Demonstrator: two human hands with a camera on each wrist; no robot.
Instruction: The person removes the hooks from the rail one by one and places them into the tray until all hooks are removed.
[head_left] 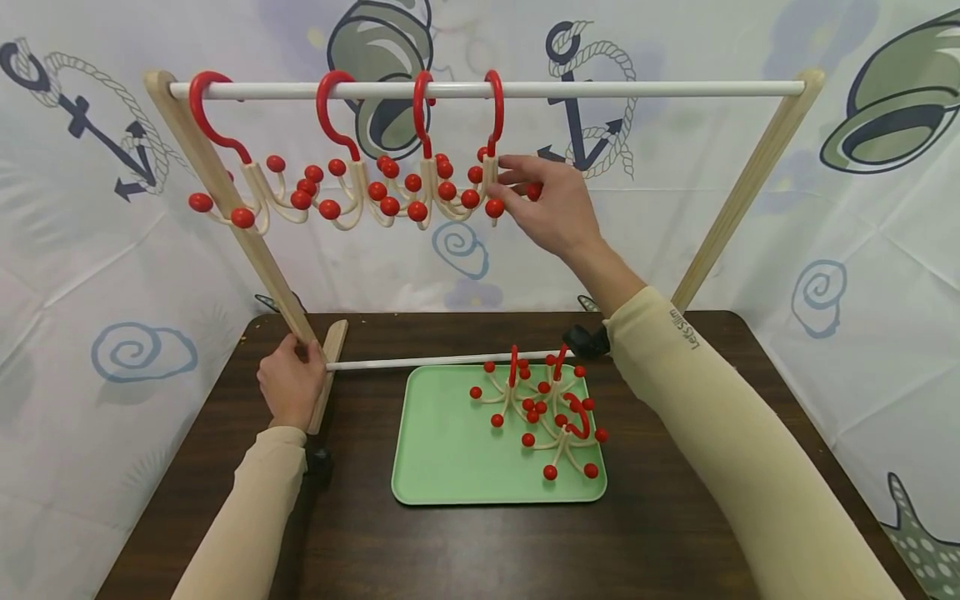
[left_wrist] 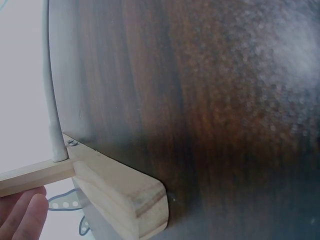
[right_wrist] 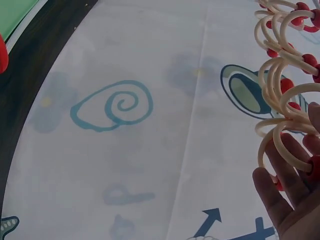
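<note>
A wooden rack has a white top rail (head_left: 637,87) carrying several cream hangers with red hooks and red ball tips. My right hand (head_left: 525,193) is raised to the rightmost hanger (head_left: 491,162) and pinches one of its ball-tipped arms. In the right wrist view my fingers (right_wrist: 287,195) lie against the cream loops (right_wrist: 282,95). My left hand (head_left: 294,371) grips the rack's left leg (head_left: 262,258) just above its foot. The left wrist view shows that wooden foot (left_wrist: 125,192), the white lower rod (left_wrist: 50,100) and my fingertips (left_wrist: 22,212).
A green tray (head_left: 450,467) lies on the dark wooden table (head_left: 675,517) under the rack, with several more hangers (head_left: 551,412) heaped at its right side. A nautical-print cloth (head_left: 862,250) backs and flanks the table. The rack's lower rod (head_left: 420,362) runs just behind the tray.
</note>
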